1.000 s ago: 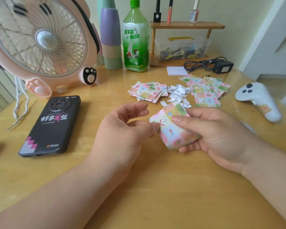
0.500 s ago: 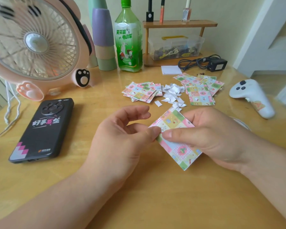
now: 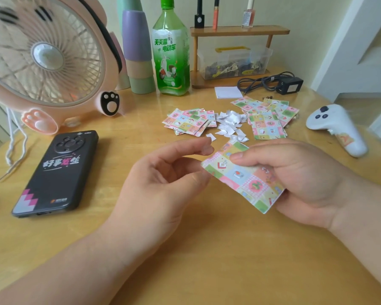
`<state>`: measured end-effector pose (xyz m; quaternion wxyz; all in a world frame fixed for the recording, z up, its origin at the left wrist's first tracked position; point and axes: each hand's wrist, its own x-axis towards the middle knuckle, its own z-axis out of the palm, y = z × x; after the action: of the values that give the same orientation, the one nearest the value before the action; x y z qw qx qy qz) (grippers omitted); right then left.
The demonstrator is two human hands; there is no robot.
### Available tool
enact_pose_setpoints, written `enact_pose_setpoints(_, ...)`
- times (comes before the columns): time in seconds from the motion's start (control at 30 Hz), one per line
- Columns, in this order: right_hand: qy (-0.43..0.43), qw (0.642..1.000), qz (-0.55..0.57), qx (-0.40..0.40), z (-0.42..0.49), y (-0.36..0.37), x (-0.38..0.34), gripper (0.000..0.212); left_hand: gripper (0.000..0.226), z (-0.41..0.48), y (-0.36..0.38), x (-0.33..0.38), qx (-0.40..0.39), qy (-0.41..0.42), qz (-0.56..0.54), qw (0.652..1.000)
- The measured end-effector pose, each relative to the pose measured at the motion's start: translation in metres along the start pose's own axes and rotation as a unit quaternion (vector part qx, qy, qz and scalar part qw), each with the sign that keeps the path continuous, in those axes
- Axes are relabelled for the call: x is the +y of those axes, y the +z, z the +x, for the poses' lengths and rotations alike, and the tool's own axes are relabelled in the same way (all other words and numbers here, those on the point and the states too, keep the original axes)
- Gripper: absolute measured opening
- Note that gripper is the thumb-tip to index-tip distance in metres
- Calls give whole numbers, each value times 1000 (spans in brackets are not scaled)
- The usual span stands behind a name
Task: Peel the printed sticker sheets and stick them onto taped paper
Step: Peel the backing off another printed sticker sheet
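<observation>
My right hand (image 3: 299, 179) grips a pastel printed sticker sheet (image 3: 246, 181) just above the wooden table, index finger across its top and thumb hidden below. My left hand (image 3: 161, 175) meets the sheet's left corner. Its thumb tip and a curled finger pinch that corner while the index finger lifts free above. Further back lie two piles of the same sheets, one to the left (image 3: 188, 123) and one to the right (image 3: 267, 121). A heap of white paper scraps (image 3: 229, 124) lies between the piles.
A black phone (image 3: 57, 172) lies at left, below a pink fan (image 3: 44, 60). Stacked cups (image 3: 139, 51), a green bottle (image 3: 171, 51), a shelf with a clear box (image 3: 233, 60), a white pad (image 3: 227, 92) and a charger (image 3: 288, 84) line the back. A white controller (image 3: 337, 128) lies at right.
The sheet went from curled in my right hand to held out flat and lower, its corner turned toward my left hand. My left thumb stays at that corner.
</observation>
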<state>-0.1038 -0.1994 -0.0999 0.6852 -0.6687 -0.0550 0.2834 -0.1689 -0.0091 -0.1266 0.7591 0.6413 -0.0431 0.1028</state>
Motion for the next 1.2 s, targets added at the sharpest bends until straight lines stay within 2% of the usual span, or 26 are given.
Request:
enact_pose_setpoints(0.23, 42, 999, 2, -32, 1, -2, 2, 69, 41, -2, 2, -2, -39, 42, 15, 998)
enact_pose_setpoints(0.63, 65, 995, 1, -78, -5, 4, -5, 72, 32, -1, 1, -5, -56, 92, 60, 992)
enact_pose_setpoints(0.8, 76, 994, -6, -80, -8, 5, -9, 53, 24, -2, 1, -2, -58, 121, 110, 985)
enact_pose_setpoints(1.03, 81, 994, -3, -71, -10, 8, -9, 68, 25, -3, 2, -1, -55, 173, 167, 969)
enact_pose_setpoints(1.2, 77, 994, -1, -77, -12, 9, -11, 24, 25, -4, 2, 1, -46, 192, 200, 960)
